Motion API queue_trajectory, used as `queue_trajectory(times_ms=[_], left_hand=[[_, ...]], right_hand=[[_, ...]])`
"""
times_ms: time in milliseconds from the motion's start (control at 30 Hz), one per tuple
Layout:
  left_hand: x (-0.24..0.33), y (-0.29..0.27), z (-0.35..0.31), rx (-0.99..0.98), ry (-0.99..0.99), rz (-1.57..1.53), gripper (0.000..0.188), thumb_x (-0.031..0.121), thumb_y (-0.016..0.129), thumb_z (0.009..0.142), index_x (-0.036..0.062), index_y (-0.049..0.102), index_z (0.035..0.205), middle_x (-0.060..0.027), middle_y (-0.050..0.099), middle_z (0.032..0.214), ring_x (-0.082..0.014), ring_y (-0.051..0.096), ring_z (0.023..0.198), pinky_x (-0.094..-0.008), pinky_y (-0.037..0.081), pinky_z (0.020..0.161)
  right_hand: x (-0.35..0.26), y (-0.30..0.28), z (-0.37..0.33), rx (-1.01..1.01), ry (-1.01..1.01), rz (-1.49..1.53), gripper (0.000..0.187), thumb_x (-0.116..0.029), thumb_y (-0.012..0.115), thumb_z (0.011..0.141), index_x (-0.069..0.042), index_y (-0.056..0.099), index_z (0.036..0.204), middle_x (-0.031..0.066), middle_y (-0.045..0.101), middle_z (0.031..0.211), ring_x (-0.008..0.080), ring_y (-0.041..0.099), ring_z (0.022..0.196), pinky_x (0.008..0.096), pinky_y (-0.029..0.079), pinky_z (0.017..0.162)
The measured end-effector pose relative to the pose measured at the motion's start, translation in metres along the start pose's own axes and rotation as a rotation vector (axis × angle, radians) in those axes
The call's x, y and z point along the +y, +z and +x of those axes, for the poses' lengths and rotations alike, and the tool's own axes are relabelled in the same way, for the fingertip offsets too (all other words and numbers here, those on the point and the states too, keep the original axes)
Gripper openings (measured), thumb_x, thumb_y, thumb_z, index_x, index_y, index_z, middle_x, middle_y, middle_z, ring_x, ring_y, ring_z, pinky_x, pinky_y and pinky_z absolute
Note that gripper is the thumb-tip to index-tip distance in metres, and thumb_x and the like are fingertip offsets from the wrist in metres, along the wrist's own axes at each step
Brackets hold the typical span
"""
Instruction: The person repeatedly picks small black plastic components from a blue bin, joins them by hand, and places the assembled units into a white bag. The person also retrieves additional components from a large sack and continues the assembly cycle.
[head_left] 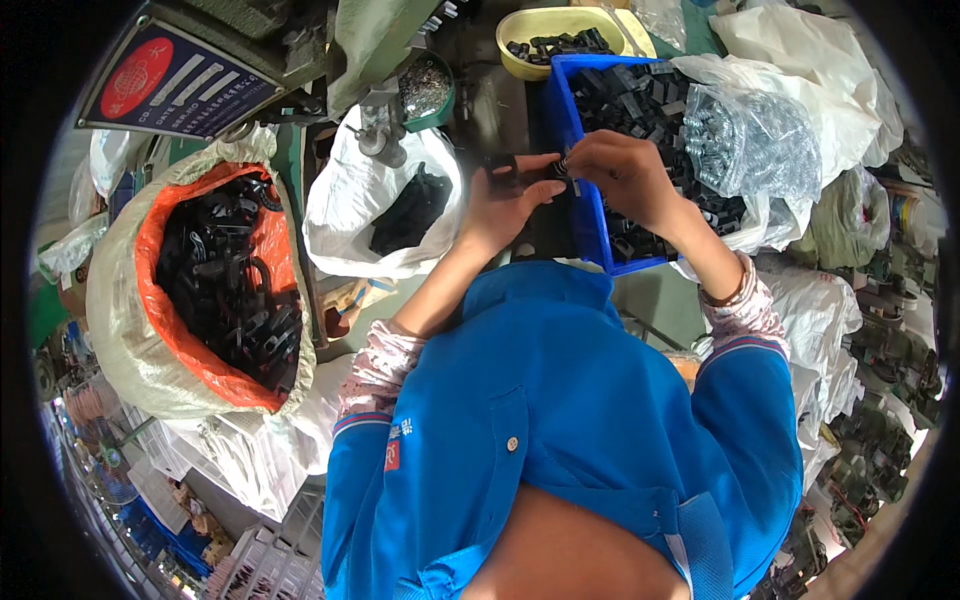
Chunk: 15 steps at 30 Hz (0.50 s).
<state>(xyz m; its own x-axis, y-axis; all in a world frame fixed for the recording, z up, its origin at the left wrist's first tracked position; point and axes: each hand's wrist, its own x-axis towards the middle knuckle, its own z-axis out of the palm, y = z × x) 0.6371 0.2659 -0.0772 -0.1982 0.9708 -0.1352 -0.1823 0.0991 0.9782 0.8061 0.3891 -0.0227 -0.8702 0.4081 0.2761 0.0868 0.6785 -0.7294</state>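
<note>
My left hand [497, 210] is closed, with a small black plastic part [572, 186] at its thumb and forefinger tips. More dark material shows behind its fingers, too blurred to name. My right hand [628, 175] meets it from the right, its fingertips pinching a small coil spring [562, 166] against the black part. Both hands are over the left edge of a blue crate [592, 235] full of black plastic pieces [640, 100]. A clear bag of metal springs [745, 140] lies on the crate's right side.
A yellow tub [515, 65] of black parts stands behind the crate. To the left are a white bag [330, 215] and an orange-lined sack [160, 290] holding black pieces. A green cup [432, 118] of small metal bits and a machine [290, 60] are at the far left.
</note>
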Motion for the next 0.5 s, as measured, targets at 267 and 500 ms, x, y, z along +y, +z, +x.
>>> queue_trajectory(times_ms=[267, 500], left_hand=[[0.001, -0.002, -0.022, 0.143, 0.130, -0.069, 0.039, 0.002, 0.068, 0.090, 0.0005, 0.059, 0.128, -0.0101, 0.069, 0.104, -0.0119, 0.065, 0.086, -0.0254, 0.055, 0.073], [-0.003, -0.018, -0.036, 0.445, 0.301, -0.086, 0.031, 0.006, 0.065, 0.094, -0.0006, 0.060, 0.123, -0.0114, 0.067, 0.108, -0.0152, 0.064, 0.096, -0.0288, 0.059, 0.075]], right_hand=[[-0.012, 0.007, 0.037, -0.143, 0.108, 0.068, 0.026, -0.001, 0.068, 0.080, -0.005, 0.069, 0.106, 0.0116, 0.067, 0.092, 0.0280, 0.067, 0.083, 0.0325, 0.054, 0.074], [-0.028, 0.060, 0.024, 0.082, 0.546, 0.794, 0.030, -0.011, 0.068, 0.092, 0.004, 0.061, 0.117, 0.0123, 0.069, 0.104, 0.0161, 0.067, 0.090, 0.0291, 0.055, 0.077]])
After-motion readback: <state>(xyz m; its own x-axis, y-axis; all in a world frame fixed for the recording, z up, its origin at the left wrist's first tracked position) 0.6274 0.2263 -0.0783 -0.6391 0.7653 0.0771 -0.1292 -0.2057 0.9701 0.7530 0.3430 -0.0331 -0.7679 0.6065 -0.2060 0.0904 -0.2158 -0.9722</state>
